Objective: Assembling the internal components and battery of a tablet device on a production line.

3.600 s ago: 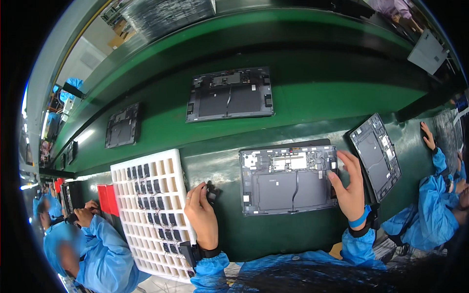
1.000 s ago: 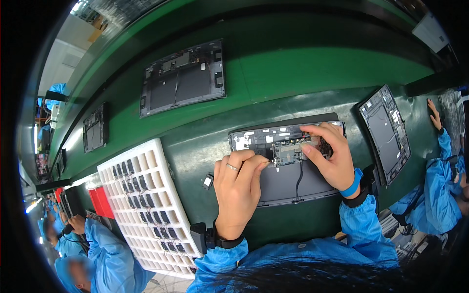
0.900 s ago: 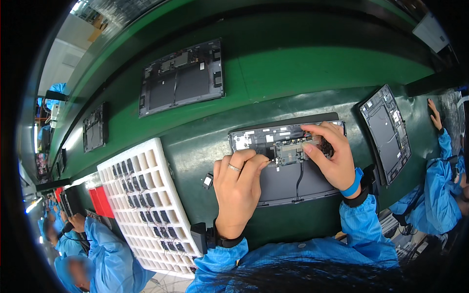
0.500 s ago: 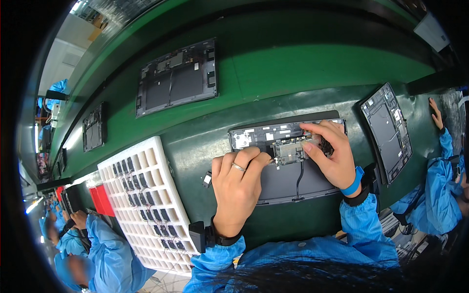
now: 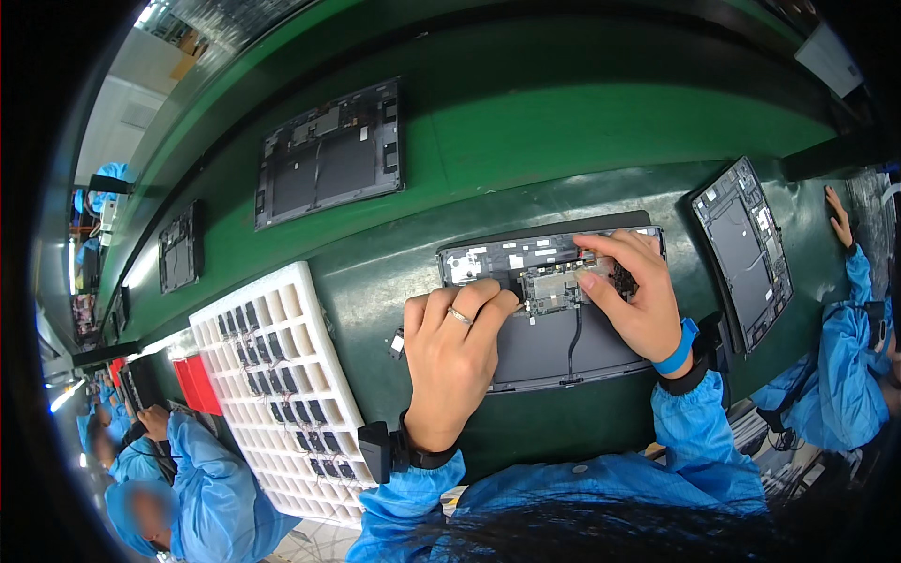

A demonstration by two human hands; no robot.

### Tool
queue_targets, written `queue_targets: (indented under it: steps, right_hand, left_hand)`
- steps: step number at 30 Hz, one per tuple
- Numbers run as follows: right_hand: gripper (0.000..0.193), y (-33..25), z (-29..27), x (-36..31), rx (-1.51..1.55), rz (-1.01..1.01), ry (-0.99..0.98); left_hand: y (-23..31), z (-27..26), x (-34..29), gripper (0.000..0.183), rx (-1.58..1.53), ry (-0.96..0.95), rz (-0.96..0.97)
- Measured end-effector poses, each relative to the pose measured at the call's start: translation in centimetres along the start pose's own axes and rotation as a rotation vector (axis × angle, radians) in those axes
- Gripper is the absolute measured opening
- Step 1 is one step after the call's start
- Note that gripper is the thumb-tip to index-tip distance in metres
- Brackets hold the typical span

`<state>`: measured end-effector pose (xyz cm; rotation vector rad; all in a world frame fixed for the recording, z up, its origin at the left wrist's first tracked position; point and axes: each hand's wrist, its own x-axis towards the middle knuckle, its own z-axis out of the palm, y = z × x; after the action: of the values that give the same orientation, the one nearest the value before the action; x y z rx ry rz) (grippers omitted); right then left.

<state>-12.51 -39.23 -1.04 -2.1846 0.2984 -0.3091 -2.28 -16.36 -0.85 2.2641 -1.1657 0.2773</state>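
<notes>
In front of me an opened dark tablet-like device (image 5: 601, 352) lies on the green bench, its inside facing up. A circuit board (image 5: 552, 289) with a silver shield sits over its middle, and a black ribbon cable (image 5: 574, 347) runs down from it. My right hand (image 5: 633, 296) grips the board's right part, thumb on its face and index finger at its upper edge. My left hand (image 5: 455, 361) is closed, palm down, with its fingertips at the board's left end. Whatever lies between those fingertips is hidden.
Left of me a white foam tray (image 5: 291, 375) holds several small black parts with thin wires. Another opened device (image 5: 746, 253) lies at the right. Beyond, a green conveyor (image 5: 526, 122) carries an opened device (image 5: 328, 155). Co-workers in blue sit on both sides; a red bin (image 5: 195, 385) is at left.
The opened device on the conveyor has shifted slightly left. My left hand has moved very slightly left; my right hand stays on the board.
</notes>
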Motion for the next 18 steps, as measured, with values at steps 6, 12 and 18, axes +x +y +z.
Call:
queue_targets:
  steps: [6, 12, 18]
  right_hand:
    - [0.037, 0.06, -0.03, -0.02, 0.008, 0.001, -0.006]
    - [0.037, 0.0, -0.08, -0.03, -0.01, 0.002, -0.009]
    - [0.037, -0.17, -0.1, 0.06, 0.002, -0.004, -0.011]
  left_hand:
    - [0.06, -0.01, -0.03, 0.027, -0.016, -0.008, -0.01]
    - [-0.02, 0.19, 0.02, 0.022, -0.044, 0.012, -0.013]
    - [-0.08, 0.17, -0.12, 0.025, -0.058, 0.0, -0.021]
